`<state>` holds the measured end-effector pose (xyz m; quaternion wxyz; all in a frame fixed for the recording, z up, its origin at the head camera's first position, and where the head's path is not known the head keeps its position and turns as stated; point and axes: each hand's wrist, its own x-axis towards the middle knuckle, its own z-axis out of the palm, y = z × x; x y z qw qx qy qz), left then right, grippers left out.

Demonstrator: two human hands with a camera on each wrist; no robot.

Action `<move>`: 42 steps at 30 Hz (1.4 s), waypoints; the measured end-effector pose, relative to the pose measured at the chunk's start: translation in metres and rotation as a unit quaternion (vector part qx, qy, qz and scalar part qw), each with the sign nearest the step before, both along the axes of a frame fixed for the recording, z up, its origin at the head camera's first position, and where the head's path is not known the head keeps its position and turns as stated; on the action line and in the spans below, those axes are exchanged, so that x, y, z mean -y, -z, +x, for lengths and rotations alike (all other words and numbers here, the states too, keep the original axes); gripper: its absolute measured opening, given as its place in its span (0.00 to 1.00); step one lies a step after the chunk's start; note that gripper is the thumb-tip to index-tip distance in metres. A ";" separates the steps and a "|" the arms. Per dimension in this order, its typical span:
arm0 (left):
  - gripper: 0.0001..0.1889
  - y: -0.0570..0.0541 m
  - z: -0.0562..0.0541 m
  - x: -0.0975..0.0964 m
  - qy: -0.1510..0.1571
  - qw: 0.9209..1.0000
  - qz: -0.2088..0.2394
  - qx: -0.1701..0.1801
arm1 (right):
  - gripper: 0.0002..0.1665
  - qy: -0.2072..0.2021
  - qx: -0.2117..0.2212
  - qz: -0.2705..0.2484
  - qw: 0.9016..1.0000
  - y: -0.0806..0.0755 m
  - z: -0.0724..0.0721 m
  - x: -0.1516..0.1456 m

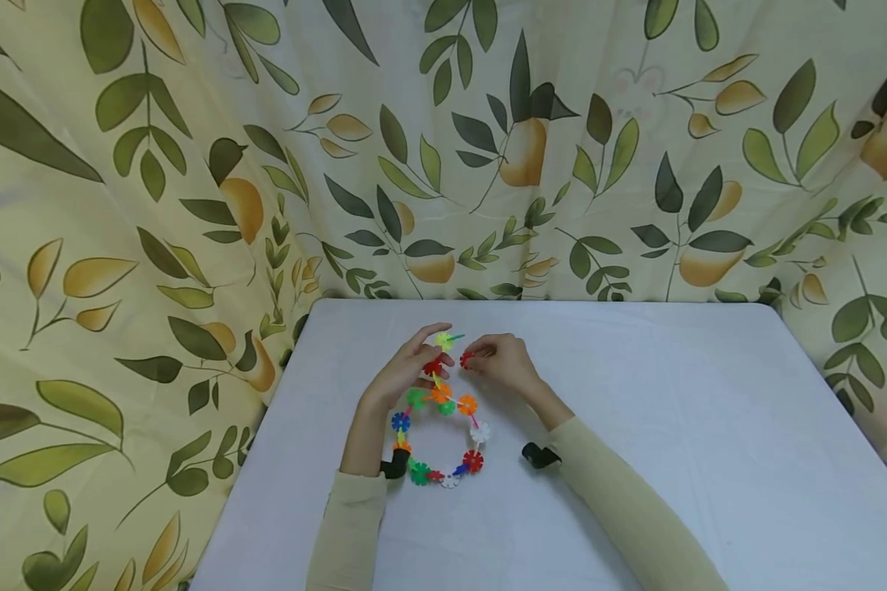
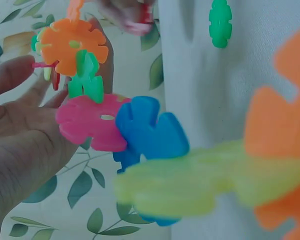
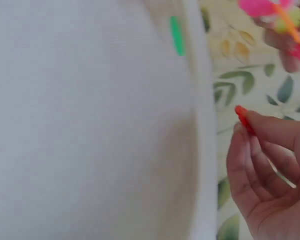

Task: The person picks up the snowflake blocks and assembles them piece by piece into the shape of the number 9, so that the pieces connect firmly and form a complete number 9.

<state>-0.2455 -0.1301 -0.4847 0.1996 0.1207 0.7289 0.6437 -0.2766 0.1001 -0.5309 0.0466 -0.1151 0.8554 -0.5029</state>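
Observation:
Colourful notched plastic flower discs are joined into a ring-shaped chain (image 1: 473,461), hanging beneath my left hand (image 1: 408,367). The thumb and fingers of that hand hold the chain at its upper end, near a red disc (image 1: 432,368). In the left wrist view an orange disc (image 2: 72,45), a pink disc (image 2: 87,122) and a blue disc (image 2: 152,130) link in a row by the palm. My right hand (image 1: 504,361) pinches a single red flower disc (image 3: 245,120) between thumb and forefinger, just right of the left hand and apart from the chain.
A loose green disc (image 2: 220,24) lies on the white table (image 1: 673,427), near its far edge. Behind the table hangs a leaf-patterned curtain (image 1: 599,205). Black wrist cameras (image 1: 540,455) sit at both cuffs.

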 end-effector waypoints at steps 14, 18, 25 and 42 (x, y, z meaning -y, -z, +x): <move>0.19 0.000 -0.001 -0.006 -0.010 1.000 -0.004 0.004 | 0.15 0.061 0.023 -0.222 0.973 -0.034 0.006 -0.017; 0.20 0.001 -0.001 -0.008 -0.009 1.000 -0.002 0.004 | 0.17 0.053 0.024 -0.245 0.968 -0.040 0.008 -0.017; 0.19 0.001 -0.001 -0.011 -0.008 1.000 0.001 0.002 | 0.17 0.053 0.020 -0.252 0.966 -0.044 0.010 -0.016; 0.15 0.001 0.002 -0.016 -0.016 0.999 0.015 0.024 | 0.13 0.043 0.029 -0.273 0.961 -0.046 0.014 -0.011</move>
